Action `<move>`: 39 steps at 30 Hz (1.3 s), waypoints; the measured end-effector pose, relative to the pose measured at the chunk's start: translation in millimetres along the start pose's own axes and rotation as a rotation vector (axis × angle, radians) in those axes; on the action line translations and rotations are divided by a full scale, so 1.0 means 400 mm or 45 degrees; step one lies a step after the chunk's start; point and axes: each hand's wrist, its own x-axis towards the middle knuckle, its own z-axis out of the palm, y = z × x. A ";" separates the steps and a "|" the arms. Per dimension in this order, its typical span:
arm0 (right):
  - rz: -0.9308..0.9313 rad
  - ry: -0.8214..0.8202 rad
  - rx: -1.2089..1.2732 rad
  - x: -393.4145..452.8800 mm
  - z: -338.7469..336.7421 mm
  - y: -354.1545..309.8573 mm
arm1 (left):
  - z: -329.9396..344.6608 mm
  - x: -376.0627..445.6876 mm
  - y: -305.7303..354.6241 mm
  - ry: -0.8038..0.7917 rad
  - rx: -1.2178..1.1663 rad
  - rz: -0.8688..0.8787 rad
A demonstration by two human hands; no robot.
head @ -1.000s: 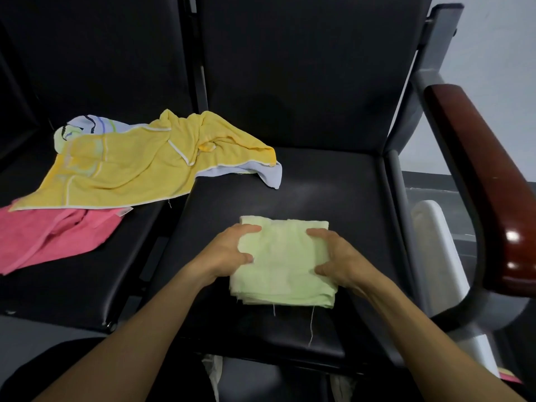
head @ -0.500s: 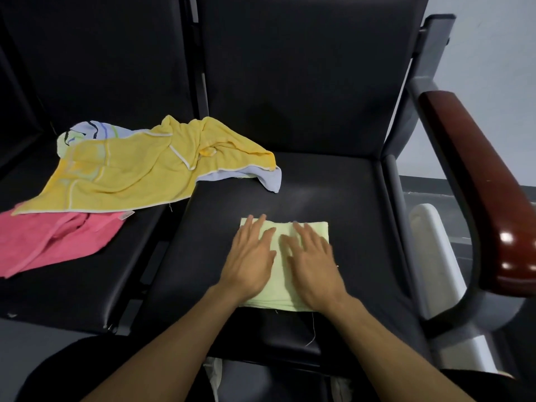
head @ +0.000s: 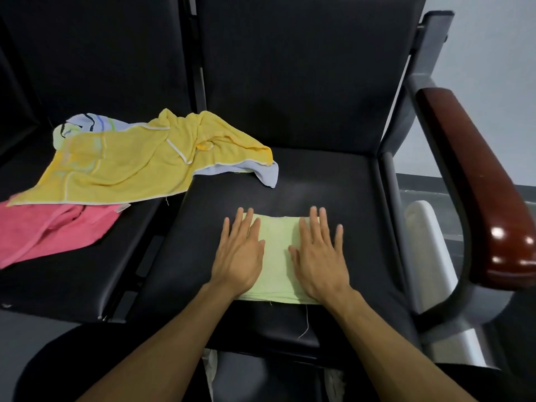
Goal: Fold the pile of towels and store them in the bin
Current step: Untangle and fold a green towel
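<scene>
Palms are pressed flat, fingers spread, on the folded green towel lying on the seat: left hand at one side, right hand at the other, likely so creases are set. No bin is seen.

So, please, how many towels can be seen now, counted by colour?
Light green towel, folded, under both hands: 1
Yellow towel, unfolded: 1
Pink towel, unfolded: 1
Pale blue towel, mostly hidden under the yellow one: 1
Total: 4
</scene>
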 end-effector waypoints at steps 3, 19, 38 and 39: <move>-0.191 -0.084 0.082 -0.015 0.010 -0.023 | 0.009 -0.020 -0.010 -0.097 0.027 0.065; 0.033 0.062 -0.233 0.278 0.027 0.201 | 0.088 0.361 0.083 0.054 0.025 0.187; 0.103 -0.111 -0.062 0.458 -0.097 0.216 | -0.054 0.498 0.044 -0.078 -0.198 0.252; 0.063 -0.052 -0.077 0.454 -0.116 0.191 | -0.066 0.467 0.022 0.001 -0.235 0.264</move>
